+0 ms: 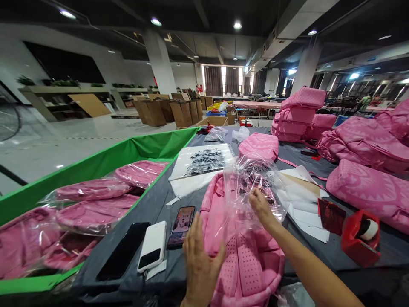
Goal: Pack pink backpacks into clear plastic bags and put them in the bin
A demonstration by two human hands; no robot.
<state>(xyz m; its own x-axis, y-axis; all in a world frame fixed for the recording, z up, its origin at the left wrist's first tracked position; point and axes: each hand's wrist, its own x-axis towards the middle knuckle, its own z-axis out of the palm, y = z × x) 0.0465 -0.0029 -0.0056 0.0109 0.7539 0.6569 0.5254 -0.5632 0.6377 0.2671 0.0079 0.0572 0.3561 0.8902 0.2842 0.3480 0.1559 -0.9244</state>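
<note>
A pink backpack (241,260) lies on the dark-covered table, its dotted padded straps facing up. Over its upper part is a crinkled clear plastic bag (234,213), with dark small items showing at its far end that I cannot make out. My right hand (261,209) is closed, its fingers pinching the clear plastic above the backpack. My left hand (202,266) is open, fingers stretched and thumb apart, by the backpack's left edge. Just beyond it lies a phone (181,227) with a lit screen.
A white power bank (152,246) and a dark phone (124,250) lie left. The green-sided bin (128,147) holds bagged pink backpacks (96,213). Printed white bags (204,164) lie ahead. Papers (306,213), a red tape dispenser (361,238) and stacked pink backpacks (298,115) are right.
</note>
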